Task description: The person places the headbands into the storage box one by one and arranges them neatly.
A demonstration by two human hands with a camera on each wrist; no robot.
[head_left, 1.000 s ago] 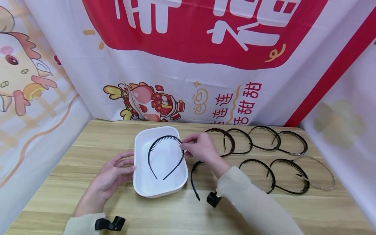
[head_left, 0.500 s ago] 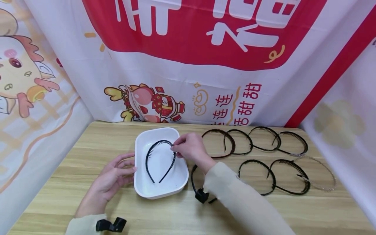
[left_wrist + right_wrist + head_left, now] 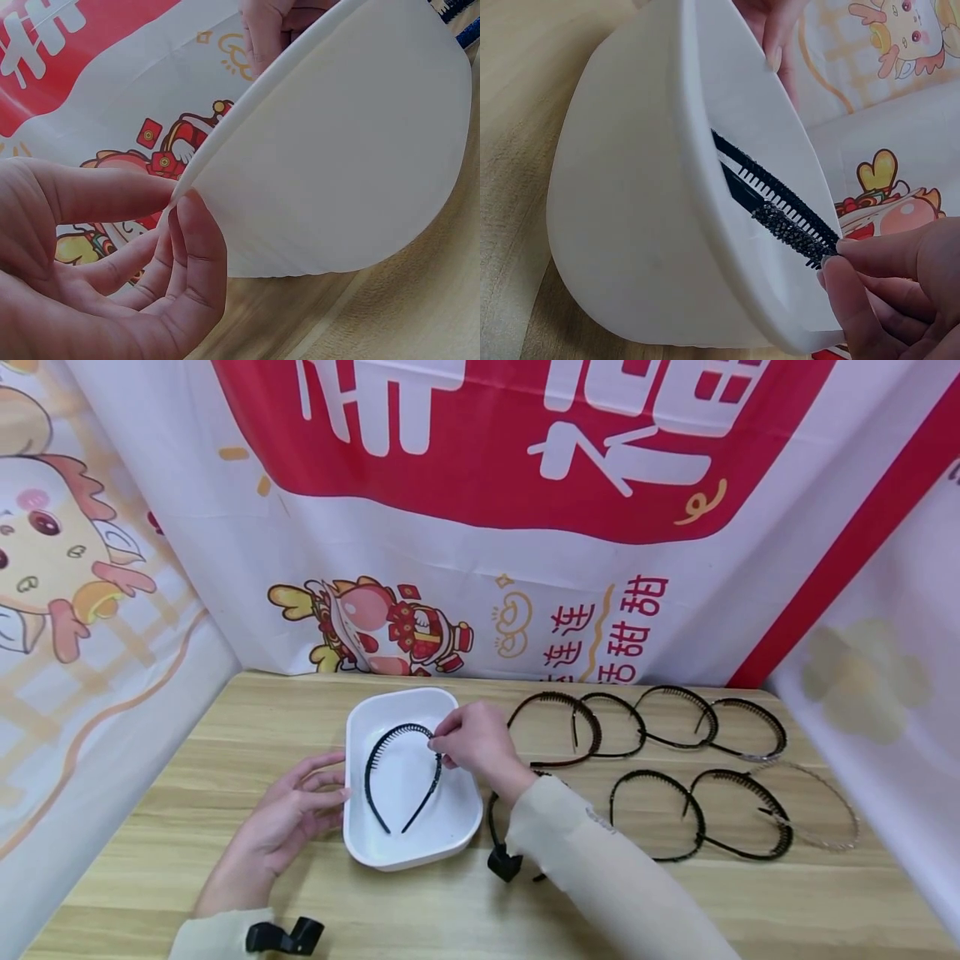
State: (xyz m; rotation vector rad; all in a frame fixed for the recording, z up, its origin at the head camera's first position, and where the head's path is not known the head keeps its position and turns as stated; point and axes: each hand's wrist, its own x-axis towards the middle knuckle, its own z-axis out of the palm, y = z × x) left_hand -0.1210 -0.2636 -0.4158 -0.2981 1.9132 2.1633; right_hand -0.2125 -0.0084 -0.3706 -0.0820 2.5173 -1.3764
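A black toothed headband (image 3: 372, 768) lies tilted inside the white plastic tub (image 3: 465, 835), its two ends toward the near side. My right hand (image 3: 476, 742) pinches it on its upper right side between thumb and fingertips. In the right wrist view, a glittery, beaded stretch of the headband (image 3: 787, 229) shows just beside those fingertips. My left hand (image 3: 288, 806) is at the tub's left side; up close in the left wrist view, its thumb and fingers pinch the tub's rim (image 3: 225, 127).
Several more headbands lie in two rows on the wooden table (image 3: 187, 827), among them a brown one (image 3: 596, 727) and a pale twisted one (image 3: 851, 814). Another black headband (image 3: 491, 818) is partly hidden under my right forearm. A printed cloth (image 3: 480, 527) hangs behind the table.
My right hand has moved left and slightly toward me, bringing the headband lower and further into the tub. The left hand has stayed at the tub's side.
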